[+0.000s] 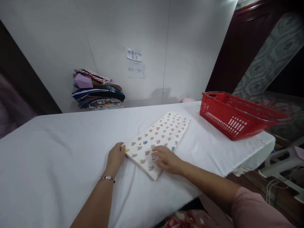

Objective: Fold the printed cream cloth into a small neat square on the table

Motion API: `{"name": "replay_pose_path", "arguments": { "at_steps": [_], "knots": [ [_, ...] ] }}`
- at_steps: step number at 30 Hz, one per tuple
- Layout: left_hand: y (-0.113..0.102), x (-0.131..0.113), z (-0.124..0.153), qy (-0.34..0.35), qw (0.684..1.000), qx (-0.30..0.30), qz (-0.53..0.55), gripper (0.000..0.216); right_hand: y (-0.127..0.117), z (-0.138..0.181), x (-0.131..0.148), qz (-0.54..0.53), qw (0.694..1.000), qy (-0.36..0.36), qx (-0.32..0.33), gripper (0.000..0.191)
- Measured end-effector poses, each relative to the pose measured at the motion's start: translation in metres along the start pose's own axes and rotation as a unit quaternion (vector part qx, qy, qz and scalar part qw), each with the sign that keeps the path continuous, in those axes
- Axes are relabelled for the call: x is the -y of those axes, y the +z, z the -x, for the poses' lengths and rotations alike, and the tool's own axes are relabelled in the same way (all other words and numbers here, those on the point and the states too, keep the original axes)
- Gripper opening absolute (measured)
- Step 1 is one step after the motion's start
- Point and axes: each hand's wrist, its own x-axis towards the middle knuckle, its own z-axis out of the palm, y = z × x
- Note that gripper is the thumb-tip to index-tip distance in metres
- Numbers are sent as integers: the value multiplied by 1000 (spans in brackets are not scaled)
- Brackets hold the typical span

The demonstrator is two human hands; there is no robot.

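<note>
A folded white cloth [163,133] printed with small grey, red and blue mushroom shapes lies slantwise on the white-covered table [78,152]. My left hand [117,157] pinches its near left corner, with a silver bracelet on the wrist. Resting on the cloth's near right part is my right hand [168,159]; its fingers are stretched out over the print and hold nothing. Part of the cloth's right edge is hidden under that hand.
A red plastic basket [220,118] with metal handles stands at the table's right end. Folded fabrics [98,90] are piled at the back left, by the wall. Paper notes [135,70] hang on that wall. Beyond the right edge is a white plastic stool [282,167].
</note>
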Motion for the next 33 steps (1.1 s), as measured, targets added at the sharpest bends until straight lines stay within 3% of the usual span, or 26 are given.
{"name": "replay_pose_path", "arguments": {
  "at_steps": [4,6,11,15,19,23,26,30,33],
  "knots": [
    [-1,0,0,-4,1000,7,-3,38,-7,4,-34,66,988,111,84,55],
    [0,1,-1,-2,1000,-2,-4,37,-5,13,-41,72,982,124,123,59],
    [3,8,-6,-10,1000,-11,14,35,-13,15,-43,31,982,116,147,56],
    [2,13,-9,-13,999,-10,33,34,-31,0,-66,71,983,130,110,54],
    [-1,13,-10,-33,998,-1,46,34,-32,6,-93,110,974,172,101,58],
    [-1,16,-12,-49,997,11,59,37,-33,17,-102,79,979,154,113,59],
    [2,20,-14,-53,997,13,63,38,-46,7,-112,82,980,145,109,59],
    [4,27,-16,-67,995,7,73,39,-59,-6,-145,166,961,218,45,57],
    [6,32,-18,-75,993,4,88,41,-53,1,-169,189,945,267,31,55]
  ]
}}
